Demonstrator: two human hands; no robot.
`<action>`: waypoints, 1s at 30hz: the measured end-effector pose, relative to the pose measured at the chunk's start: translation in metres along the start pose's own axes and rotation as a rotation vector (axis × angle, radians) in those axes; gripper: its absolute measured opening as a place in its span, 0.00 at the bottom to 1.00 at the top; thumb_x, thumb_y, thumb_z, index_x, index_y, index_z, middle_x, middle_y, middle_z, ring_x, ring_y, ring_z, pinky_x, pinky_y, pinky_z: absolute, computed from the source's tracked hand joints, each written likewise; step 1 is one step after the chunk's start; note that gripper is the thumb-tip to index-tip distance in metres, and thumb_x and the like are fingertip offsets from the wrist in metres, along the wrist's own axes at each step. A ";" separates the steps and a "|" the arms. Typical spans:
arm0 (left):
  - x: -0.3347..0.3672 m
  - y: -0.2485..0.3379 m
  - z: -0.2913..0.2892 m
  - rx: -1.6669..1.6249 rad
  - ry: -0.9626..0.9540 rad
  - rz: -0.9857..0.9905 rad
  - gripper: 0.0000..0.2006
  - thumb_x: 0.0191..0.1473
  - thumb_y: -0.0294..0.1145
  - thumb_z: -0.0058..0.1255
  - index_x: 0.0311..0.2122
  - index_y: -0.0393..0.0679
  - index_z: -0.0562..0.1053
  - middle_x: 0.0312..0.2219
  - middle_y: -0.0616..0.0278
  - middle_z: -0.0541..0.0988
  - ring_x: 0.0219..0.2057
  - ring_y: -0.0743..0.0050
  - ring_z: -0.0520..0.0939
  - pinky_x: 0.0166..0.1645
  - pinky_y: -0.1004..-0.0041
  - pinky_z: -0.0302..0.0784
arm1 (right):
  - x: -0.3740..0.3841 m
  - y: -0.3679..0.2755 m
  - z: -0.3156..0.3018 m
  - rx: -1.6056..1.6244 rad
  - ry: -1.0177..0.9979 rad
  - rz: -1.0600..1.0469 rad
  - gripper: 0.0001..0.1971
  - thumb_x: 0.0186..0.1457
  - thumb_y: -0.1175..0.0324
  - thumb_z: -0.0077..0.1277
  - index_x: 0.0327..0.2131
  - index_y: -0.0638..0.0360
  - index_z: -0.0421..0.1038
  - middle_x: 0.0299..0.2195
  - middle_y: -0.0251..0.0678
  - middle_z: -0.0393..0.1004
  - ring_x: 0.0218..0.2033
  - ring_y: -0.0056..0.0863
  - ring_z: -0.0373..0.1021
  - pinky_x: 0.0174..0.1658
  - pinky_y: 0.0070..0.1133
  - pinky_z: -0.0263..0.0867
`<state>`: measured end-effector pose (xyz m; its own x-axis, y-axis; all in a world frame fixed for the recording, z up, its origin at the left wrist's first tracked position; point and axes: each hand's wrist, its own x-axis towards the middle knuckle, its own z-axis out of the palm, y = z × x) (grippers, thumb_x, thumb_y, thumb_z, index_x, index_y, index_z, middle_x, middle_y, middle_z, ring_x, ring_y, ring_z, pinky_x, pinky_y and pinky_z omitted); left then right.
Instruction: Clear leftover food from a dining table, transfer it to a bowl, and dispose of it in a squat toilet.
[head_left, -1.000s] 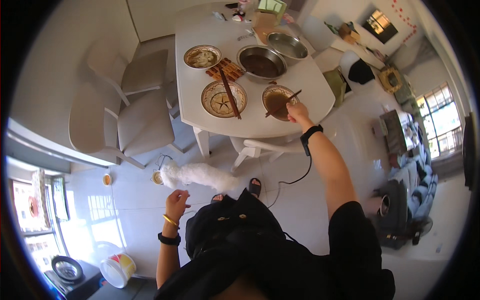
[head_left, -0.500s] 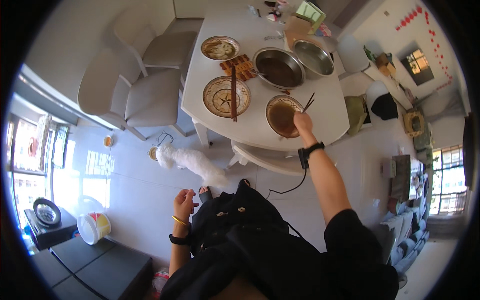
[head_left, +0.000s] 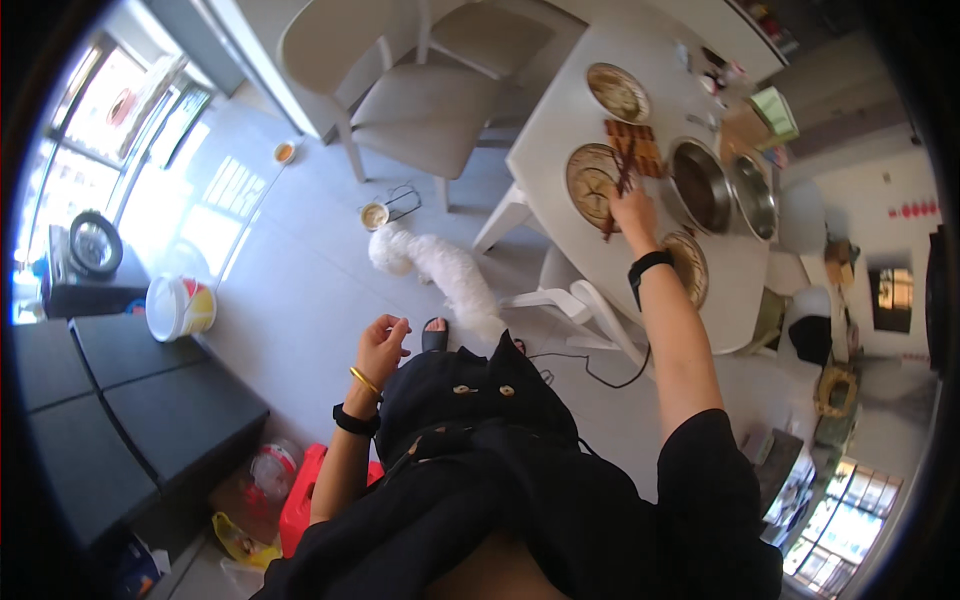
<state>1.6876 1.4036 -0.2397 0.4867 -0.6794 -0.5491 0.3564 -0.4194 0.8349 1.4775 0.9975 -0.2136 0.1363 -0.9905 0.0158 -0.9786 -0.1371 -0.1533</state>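
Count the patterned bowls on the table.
3: far bowl past the slatted mat, middle bowl beside the right hand, near bowl partly hidden by the right forearm.

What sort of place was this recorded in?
Most likely a home dining area: a white table bearing patterned bowls, cushioned chairs beside it, and a fluffy white dog on the pale floor.

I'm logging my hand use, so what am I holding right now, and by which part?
Your right hand holds dark chopsticks near the middle of their length, though the exact grip is hidden. Your left hand holds nothing visible.
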 end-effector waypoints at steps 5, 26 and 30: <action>-0.007 -0.019 -0.046 0.035 0.148 -0.070 0.11 0.51 0.38 0.45 0.26 0.41 0.68 0.12 0.69 0.68 0.10 0.86 0.68 0.15 0.84 0.66 | 0.006 -0.013 0.022 -0.049 -0.046 0.076 0.20 0.46 0.54 0.46 0.30 0.65 0.71 0.32 0.48 0.72 0.35 0.42 0.70 0.38 0.30 0.66; 0.055 0.052 0.029 -0.266 -0.363 -0.114 0.14 0.54 0.43 0.35 0.32 0.43 0.67 0.14 0.70 0.67 0.19 0.82 0.69 0.35 0.73 0.69 | -0.139 0.026 -0.155 1.894 0.242 0.241 0.24 0.56 0.53 0.38 0.11 0.48 0.45 0.08 0.21 0.42 0.09 0.14 0.39 0.14 0.16 0.37; 0.036 0.109 0.140 -0.759 -0.533 -0.300 0.17 0.52 0.49 0.36 0.34 0.45 0.66 0.26 0.65 0.71 0.31 0.69 0.71 0.46 0.66 0.63 | -0.188 -0.008 -0.156 2.156 0.218 0.091 0.25 0.58 0.51 0.31 0.11 0.50 0.45 0.08 0.23 0.43 0.10 0.15 0.38 0.15 0.17 0.38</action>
<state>1.6321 1.2496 -0.1633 -0.0659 -0.8694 -0.4898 0.9169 -0.2464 0.3140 1.4358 1.1837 -0.0609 -0.0559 -0.9984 0.0041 0.6796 -0.0410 -0.7325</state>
